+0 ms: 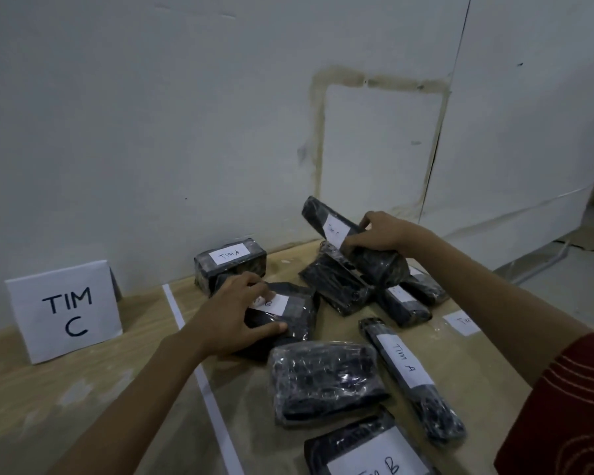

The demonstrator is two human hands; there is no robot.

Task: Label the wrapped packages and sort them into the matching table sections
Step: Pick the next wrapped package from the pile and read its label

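- right hand: fingers curled round the lower end of the Tim C pkg, which is held tilted up off the heap, far end toward the wall.
- left hand: grips the B pkg lying flat on the table. Fingers lie over the top, thumb along the near side.
- Both pkgs sit right of the white tape strip. The TIM C sign stands left of it, so the Tim C pkg prob. has to cross over.
- Risk: the wrap looks slick, and the Tim C pkg is held at one end only. It could slip out and drop onto the heap pkg just under it.
- Risk: going leftward, the right arm must pass over the left arm and near the TIM A box. A knock could shove either.
- Risk: fingers hide part of the B pkg's label, only "B" shows. A misread would send it to the wrong section. No A or B sign in view.
- Risk: a loose label lies at the table's right edge, close to the right forearm, and could get swept off.
- Count, pkgs: 9 as far as I can tell.
  - 2 in hands.
  - 1 TIM A box by the wall.
  - 3 in the heap.
  - 1 long TIM A pkg.
  - 1 no-label pkg.
  - 1 TIM B pkg at the near edge.
- Count, readable labels: A x2, B x2, C x1. Heap ones are too hidden to read.
- Count, other: 1 sign, 1 tape strip, 1 loose label.
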